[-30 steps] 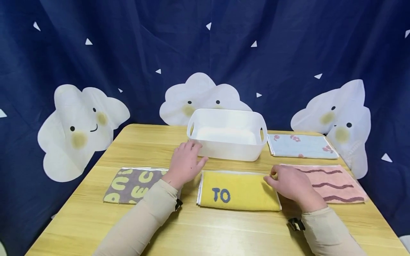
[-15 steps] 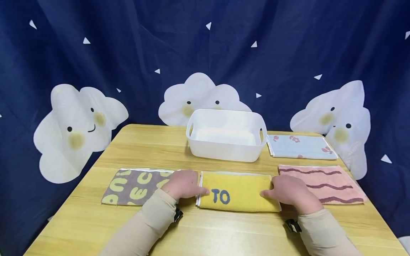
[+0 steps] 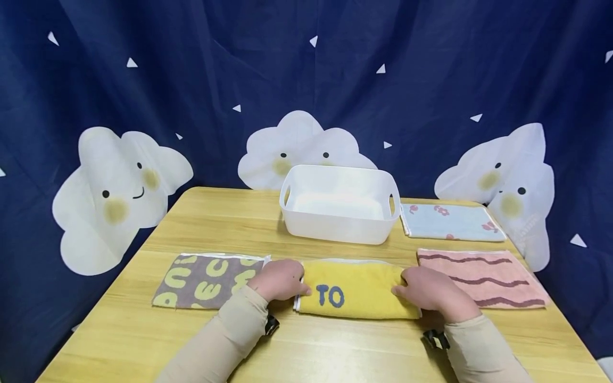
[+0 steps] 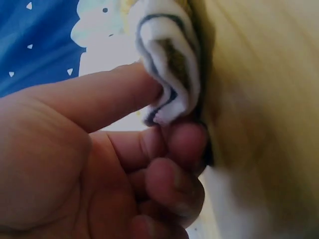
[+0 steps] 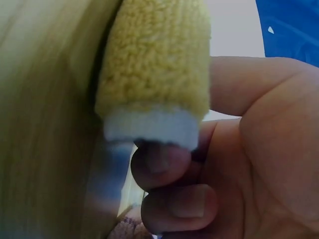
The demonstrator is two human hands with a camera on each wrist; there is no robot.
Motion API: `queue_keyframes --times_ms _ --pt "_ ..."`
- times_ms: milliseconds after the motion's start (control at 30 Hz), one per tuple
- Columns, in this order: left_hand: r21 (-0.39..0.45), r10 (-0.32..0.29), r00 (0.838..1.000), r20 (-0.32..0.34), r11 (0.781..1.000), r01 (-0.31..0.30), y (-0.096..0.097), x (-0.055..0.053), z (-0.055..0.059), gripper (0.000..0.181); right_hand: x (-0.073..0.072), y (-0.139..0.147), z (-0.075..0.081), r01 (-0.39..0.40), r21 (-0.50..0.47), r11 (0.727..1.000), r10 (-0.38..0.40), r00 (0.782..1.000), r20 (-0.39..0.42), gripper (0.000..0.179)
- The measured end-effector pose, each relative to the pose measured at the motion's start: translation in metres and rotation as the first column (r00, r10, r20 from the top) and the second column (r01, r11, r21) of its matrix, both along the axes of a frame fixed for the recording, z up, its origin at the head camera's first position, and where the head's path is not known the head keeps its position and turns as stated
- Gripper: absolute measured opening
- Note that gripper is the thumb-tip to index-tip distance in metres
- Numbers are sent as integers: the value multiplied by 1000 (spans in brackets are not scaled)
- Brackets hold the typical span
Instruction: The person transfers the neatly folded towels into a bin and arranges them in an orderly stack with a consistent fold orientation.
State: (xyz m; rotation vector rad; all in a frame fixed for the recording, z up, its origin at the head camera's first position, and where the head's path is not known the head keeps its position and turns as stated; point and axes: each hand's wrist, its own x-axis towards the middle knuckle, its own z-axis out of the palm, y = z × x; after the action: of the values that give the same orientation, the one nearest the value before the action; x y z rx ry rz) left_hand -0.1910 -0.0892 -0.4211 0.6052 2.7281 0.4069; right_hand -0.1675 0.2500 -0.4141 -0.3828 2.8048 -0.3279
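Observation:
A folded yellow towel [image 3: 359, 290] with "TO" in grey letters lies in the middle of the table, between my hands. My left hand [image 3: 281, 280] pinches its left edge, thumb on top and fingers curled beneath. In the left wrist view the towel's layered white-and-dark edge [image 4: 172, 64] sits between thumb and fingers. My right hand [image 3: 428, 290] pinches the right edge in the same manner. The right wrist view has the yellow terry end and its white hem [image 5: 152, 124] close up, with fingertips under it. The far edge of the towel bows slightly.
Behind the towel stands a white plastic basket [image 3: 335, 226]. A grey towel with yellow letters [image 3: 201, 282] lies at left, a pink towel with wavy stripes [image 3: 483, 279] at right, and a light blue flowered towel [image 3: 452, 221] at back right. All rest on the wooden table [image 3: 345, 351].
My left hand has come down from the basket's front to the yellow towel's left edge. The right hand has closed on the right edge, and the towel now bows a little.

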Motion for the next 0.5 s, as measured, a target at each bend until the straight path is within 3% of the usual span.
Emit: queue_keyframes --times_ms 300,500 --pt "20 -44 999 21 999 43 -11 -7 1 37 -4 3 -1 -54 -32 998 52 997 -49 29" --pt "34 -49 998 -44 998 51 -21 -11 12 32 -4 2 8 -49 -78 996 40 994 -106 26"
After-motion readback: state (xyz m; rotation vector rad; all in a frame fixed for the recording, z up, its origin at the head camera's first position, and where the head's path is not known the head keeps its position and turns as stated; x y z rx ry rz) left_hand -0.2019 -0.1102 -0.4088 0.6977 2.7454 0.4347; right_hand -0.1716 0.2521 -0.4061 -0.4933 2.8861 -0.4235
